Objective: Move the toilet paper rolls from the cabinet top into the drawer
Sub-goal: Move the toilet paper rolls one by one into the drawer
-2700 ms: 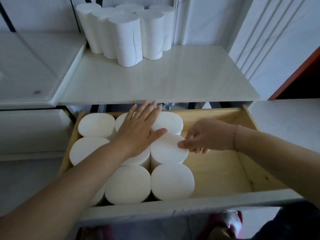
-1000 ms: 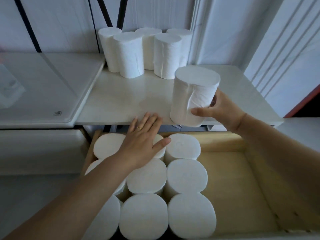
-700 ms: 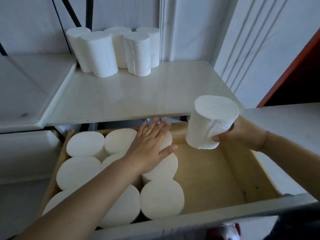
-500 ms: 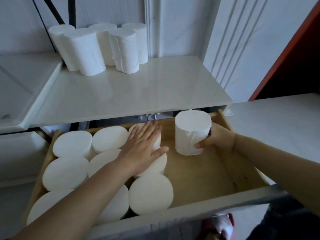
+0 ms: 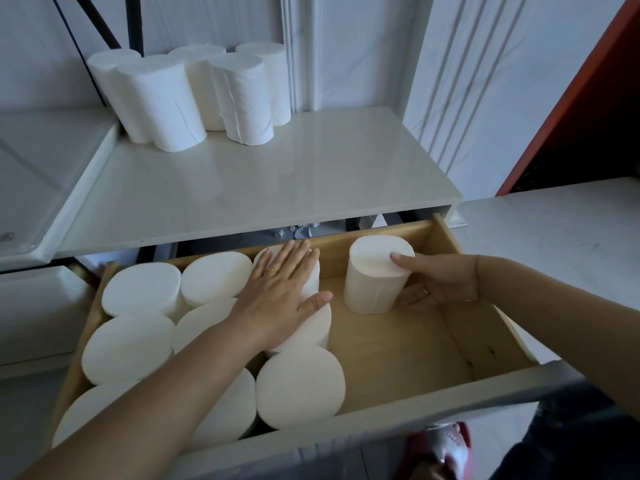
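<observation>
In the drawer (image 5: 398,344), right hand (image 5: 437,285) grips upright roll (image 5: 375,275); left hand (image 5: 277,299) lies flat, open, bracing packed rolls (image 5: 138,344) against tipping.

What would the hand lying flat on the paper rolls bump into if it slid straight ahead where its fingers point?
Probably the drawer's wooden back wall. The left hand rests flat on the packed rolls with fingertips aimed at that wall, already close to it. Depth is hard to judge.

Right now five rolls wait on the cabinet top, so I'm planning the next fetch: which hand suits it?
Probably the right hand: it only grips the just-placed roll, while the left hand lies flat, steadying the packed rolls.
</observation>
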Demonstrator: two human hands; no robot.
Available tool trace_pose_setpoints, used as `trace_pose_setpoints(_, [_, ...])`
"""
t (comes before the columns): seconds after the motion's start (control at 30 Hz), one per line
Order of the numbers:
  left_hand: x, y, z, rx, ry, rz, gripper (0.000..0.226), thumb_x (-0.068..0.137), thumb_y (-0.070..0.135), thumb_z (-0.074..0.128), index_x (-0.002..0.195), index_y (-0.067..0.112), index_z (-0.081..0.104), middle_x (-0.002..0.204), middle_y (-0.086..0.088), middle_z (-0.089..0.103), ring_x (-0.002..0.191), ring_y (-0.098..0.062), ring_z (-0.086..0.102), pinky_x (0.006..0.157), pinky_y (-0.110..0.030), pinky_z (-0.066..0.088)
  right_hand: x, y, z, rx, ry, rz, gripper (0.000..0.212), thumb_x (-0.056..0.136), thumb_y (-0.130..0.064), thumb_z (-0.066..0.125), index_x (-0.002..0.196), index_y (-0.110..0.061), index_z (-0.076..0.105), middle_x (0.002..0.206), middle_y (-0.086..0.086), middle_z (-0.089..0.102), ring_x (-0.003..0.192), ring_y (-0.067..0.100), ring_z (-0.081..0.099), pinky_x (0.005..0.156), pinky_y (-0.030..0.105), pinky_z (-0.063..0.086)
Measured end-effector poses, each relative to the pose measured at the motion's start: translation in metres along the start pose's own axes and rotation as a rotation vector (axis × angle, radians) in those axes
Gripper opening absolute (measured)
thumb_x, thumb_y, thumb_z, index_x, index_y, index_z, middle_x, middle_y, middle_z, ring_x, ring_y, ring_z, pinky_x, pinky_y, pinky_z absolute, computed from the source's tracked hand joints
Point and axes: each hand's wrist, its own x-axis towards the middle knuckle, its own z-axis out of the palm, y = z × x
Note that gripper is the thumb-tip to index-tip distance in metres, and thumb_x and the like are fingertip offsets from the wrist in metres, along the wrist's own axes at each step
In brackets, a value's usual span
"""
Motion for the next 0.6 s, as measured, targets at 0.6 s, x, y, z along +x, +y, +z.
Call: trace_pose_setpoints(0.6, [-0.001,0.0,-0.002,-0.015,0.034,-0.015,0.082,0.076,0.07,-0.008,0.146,0.028,-0.013,0.155,0.009,-0.019,0.138,-0.006,-0.025,0.112,-0.031,-0.018,0.026,-0.023,0.056,-0.122,0.271,0.012,0.069,0.087,-0.062,0.049,0.136,-0.014,0.04,0.122,0.005,0.05,0.102,0.024,0.058,0.081,0.034,0.052])
